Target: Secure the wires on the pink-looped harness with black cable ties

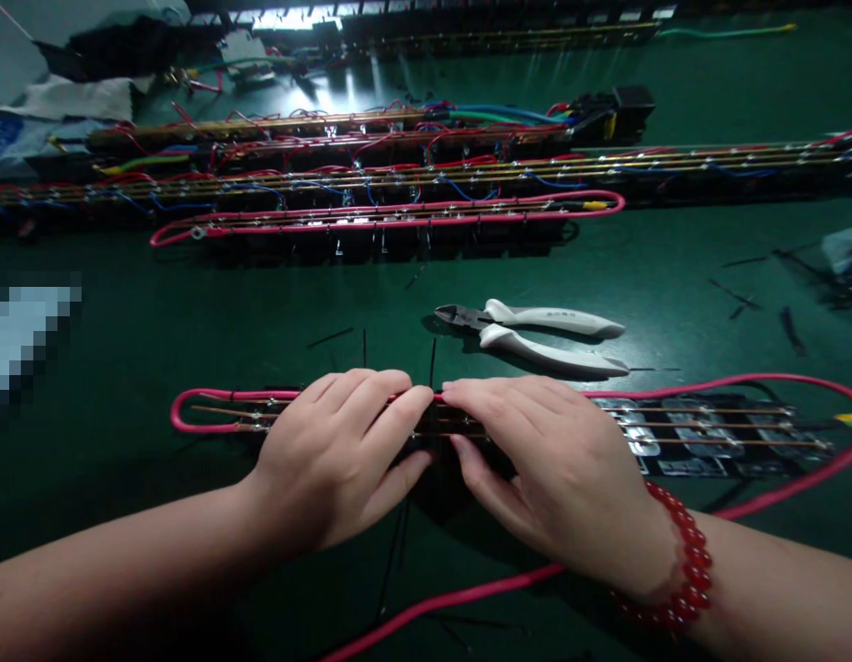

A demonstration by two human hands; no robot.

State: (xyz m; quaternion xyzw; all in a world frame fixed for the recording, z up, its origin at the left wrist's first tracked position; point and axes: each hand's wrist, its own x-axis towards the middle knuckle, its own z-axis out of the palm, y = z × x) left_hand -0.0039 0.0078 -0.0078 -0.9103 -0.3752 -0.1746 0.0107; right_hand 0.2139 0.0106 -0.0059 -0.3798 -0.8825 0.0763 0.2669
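Observation:
In front of me lies a black wired strip (664,450) with thin copper rods and soldered joints along it. A thick red cable (209,428) loops round its left end, runs along its far edge and bends back at the right. My left hand (343,446) is closed over the strip left of its middle, fingers on the far side, thumb on the near side. My right hand (542,460) grips it likewise, just to the right. A thin black cable tie (433,363) sticks up between the hands. My fingertips partly hide the cable there.
White-handled diagonal cutters (528,336) lie just beyond the strip. Farther back rests another wired strip with a pink-red cable (398,216), and longer wired strips (674,165) behind it. Black tie offcuts (735,294) are scattered on the green table (260,313). The red cable's loose length crosses the near side.

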